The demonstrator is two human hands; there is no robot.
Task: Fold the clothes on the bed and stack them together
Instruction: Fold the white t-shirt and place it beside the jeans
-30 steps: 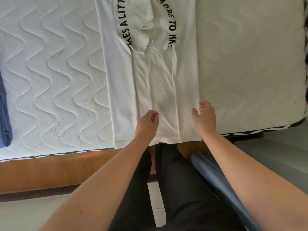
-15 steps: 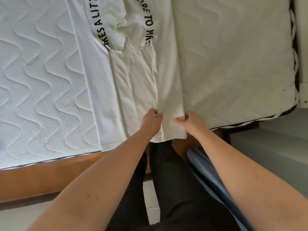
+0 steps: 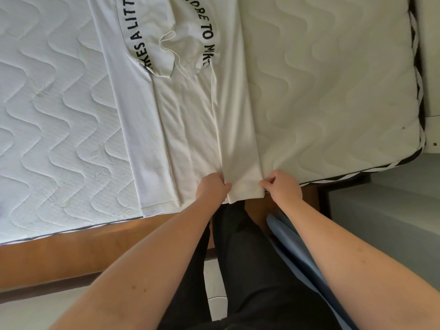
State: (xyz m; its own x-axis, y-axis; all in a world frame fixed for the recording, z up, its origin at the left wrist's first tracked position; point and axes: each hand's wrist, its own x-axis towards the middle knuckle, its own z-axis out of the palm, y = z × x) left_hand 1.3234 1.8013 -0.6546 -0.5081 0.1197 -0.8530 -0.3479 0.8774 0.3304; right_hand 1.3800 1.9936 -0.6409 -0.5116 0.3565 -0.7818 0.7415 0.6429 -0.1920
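Observation:
A white T-shirt (image 3: pixel 190 129) with black lettering lies lengthwise on the quilted mattress (image 3: pixel 321 91), its sides and sleeves folded in toward the middle. Its hem reaches the mattress's near edge. My left hand (image 3: pixel 213 186) pinches the hem at the inner edge of the right-hand folded strip. My right hand (image 3: pixel 281 185) pinches the hem at that strip's outer corner. Both hands sit at the bed's edge, about a hand's width apart.
The wooden bed frame (image 3: pixel 71 256) runs along the near side below the mattress. Blue cloth (image 3: pixel 292 241) hangs by my right forearm beside my dark trousers. A grey floor lies at the right, past the mattress corner.
Both hands went from hovering open over the shirt's lower end to pinching its hem. The view shifted, and the dark blue garment at the far left is out of frame.

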